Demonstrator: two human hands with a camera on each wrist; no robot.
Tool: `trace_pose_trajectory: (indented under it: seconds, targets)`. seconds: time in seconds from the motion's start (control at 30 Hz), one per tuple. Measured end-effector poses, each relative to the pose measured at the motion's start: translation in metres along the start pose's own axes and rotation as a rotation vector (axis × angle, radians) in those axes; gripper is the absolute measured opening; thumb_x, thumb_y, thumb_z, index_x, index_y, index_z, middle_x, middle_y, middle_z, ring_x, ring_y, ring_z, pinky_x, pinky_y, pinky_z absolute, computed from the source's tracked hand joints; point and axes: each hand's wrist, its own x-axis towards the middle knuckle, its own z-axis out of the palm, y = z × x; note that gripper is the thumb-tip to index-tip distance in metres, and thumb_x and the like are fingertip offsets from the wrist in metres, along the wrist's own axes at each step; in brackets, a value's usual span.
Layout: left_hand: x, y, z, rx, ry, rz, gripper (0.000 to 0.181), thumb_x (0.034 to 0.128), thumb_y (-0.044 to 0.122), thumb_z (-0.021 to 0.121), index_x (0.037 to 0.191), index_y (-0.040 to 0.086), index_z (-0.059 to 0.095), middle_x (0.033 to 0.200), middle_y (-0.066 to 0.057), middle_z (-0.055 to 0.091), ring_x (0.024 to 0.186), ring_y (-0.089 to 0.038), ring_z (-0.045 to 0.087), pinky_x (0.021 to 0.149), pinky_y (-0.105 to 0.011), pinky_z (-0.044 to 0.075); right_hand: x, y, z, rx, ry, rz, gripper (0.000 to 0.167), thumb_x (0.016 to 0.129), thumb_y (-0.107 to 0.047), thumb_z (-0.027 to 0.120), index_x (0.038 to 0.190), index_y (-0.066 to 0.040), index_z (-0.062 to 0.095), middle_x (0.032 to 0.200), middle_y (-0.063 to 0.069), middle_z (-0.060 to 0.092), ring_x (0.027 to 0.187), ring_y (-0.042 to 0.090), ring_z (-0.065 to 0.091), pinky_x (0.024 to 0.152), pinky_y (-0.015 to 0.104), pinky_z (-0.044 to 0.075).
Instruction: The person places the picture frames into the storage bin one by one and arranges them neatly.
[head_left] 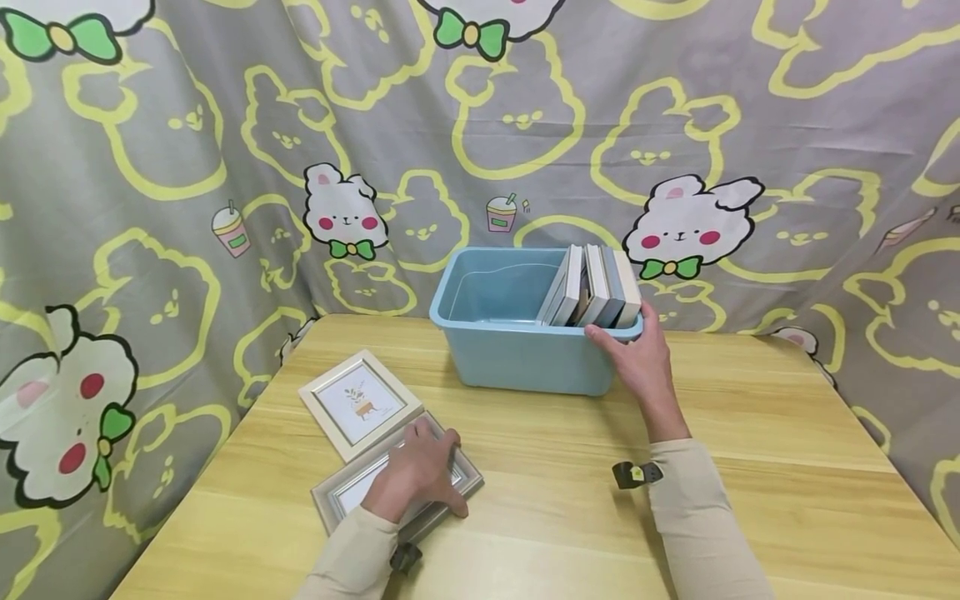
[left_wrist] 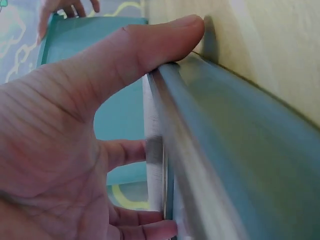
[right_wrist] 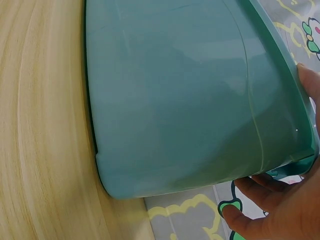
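My left hand [head_left: 420, 467] spans a silver-grey picture frame [head_left: 345, 492] lying on the table, thumb on one edge and fingers at another. In the left wrist view, the thumb [left_wrist: 160, 45] bears on the frame's edge [left_wrist: 185, 150], with fingertips at its other side. A cream picture frame [head_left: 326, 387] with a small plant-like print lies against it. My right hand [head_left: 641, 358] grips the right end of a light blue plastic bin [head_left: 525, 358], thumb on the front of the rim. Several picture frames [head_left: 600, 287] stand leaning inside the bin's right side.
The wooden table [head_left: 540, 517] reaches back to a grey patterned curtain [head_left: 420, 100] that hangs behind the bin and along the left side. Each wrist wears a dark strap, such as the right one [head_left: 637, 475].
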Motion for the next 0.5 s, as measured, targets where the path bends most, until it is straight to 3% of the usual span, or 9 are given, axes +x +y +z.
trace_pose_trajectory:
  seconds: [0.33,0.5]
  targets:
    - [-0.006,0.005,0.006,-0.083,0.049,0.009,0.086,0.0481,0.039,0.091,0.124,0.015,0.057,0.114,-0.022,0.041,0.099,-0.031,0.041,0.074,-0.058,0.049,-0.001,-0.001,0.0,0.009,-0.004,0.002,0.109,0.072,-0.066,0.071,0.156,-0.028,0.012,0.159,0.006,0.028,0.142,0.031,0.033,0.114,0.057,0.029]
    - [-0.007,0.01,0.005,-0.094,0.053,0.006,0.081,0.0471,0.033,0.091,0.119,0.013,0.058,0.112,-0.022,0.042,0.095,-0.032,0.045,0.067,-0.05,0.051,-0.001,-0.001,0.0,0.011,-0.005,0.002,0.109,0.072,-0.066,0.071,0.156,-0.028,0.012,0.159,0.006,0.028,0.142,0.03,0.033,0.114,0.057,0.029]
